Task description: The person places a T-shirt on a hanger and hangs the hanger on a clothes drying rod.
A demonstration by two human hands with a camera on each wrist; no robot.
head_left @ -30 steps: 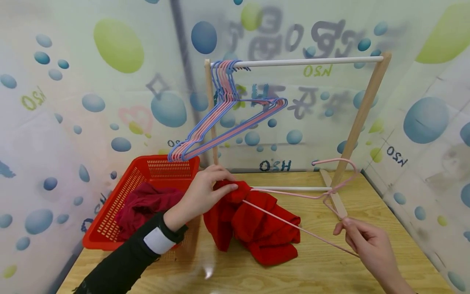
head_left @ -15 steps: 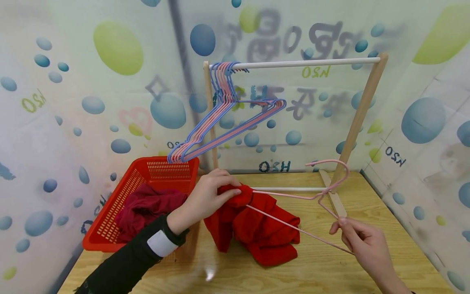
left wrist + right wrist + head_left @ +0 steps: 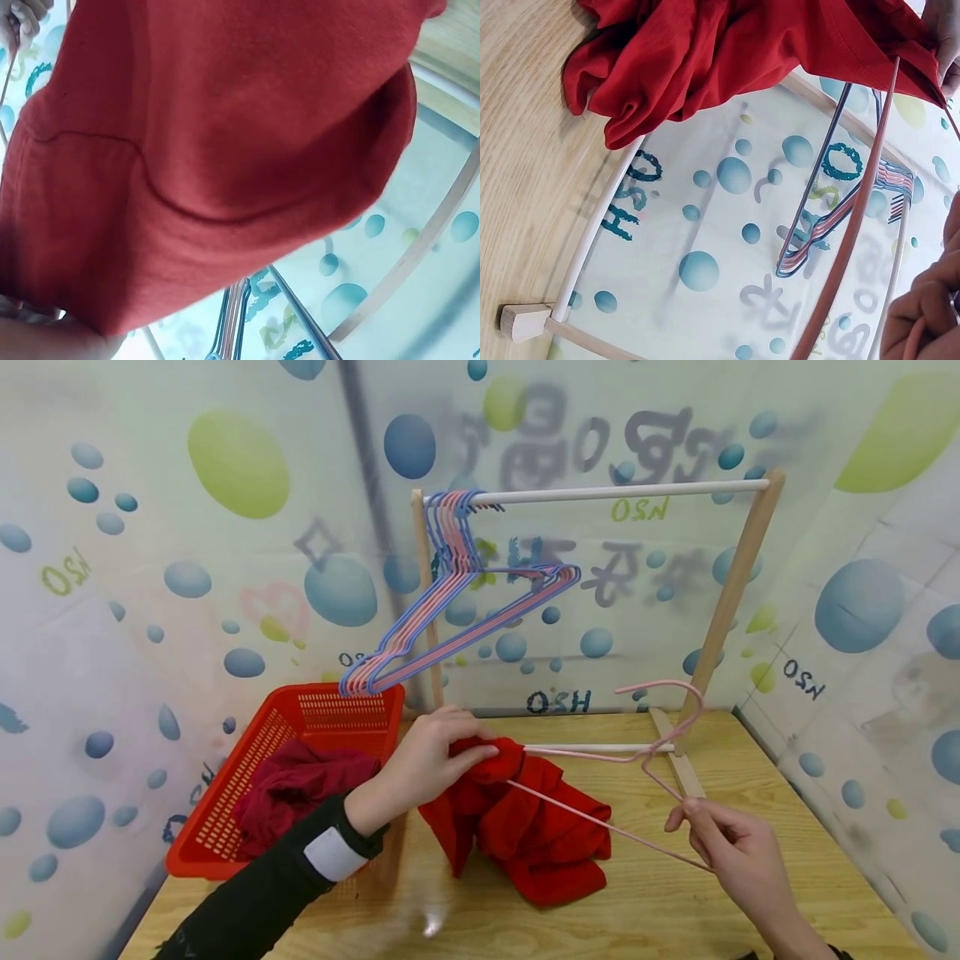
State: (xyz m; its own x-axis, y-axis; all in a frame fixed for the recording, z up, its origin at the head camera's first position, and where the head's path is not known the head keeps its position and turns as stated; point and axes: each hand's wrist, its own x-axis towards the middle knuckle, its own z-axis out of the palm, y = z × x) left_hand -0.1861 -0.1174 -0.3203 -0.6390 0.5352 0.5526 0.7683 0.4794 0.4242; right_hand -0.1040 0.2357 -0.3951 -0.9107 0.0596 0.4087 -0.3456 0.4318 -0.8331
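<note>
At the left of the wooden surface (image 3: 637, 910) sits a red plastic basket (image 3: 225, 818) with slotted walls, a crumpled dark red cloth (image 3: 296, 793) lying in it. Just right of it, a black sleeve (image 3: 255, 893) with a white band (image 3: 333, 854) leads to the left hand (image 3: 423, 756), whose grip is clamped on the upper edge of a red garment (image 3: 543, 835) between thumb and fingers. The garment is bright, plain red and soft-looking, bunched in loose folds; its top is lifted while the lower folds spread on the middle of the surface. Up close, a curved seam runs across it above a rounded edge. Above and beyond, blue and pink hangers (image 3: 420, 627) crowd the left end of a rack's white top rail (image 3: 615, 492). From the garment's right side emerge the two wires of a pink hanger (image 3: 654, 749), its left end hidden in the cloth, its hook upright and curling left. Farthest right, the right hand (image 3: 738, 852) has its grip pinched together on the pink hanger's right end, near a wooden post (image 3: 738, 577) of the rack.
</note>
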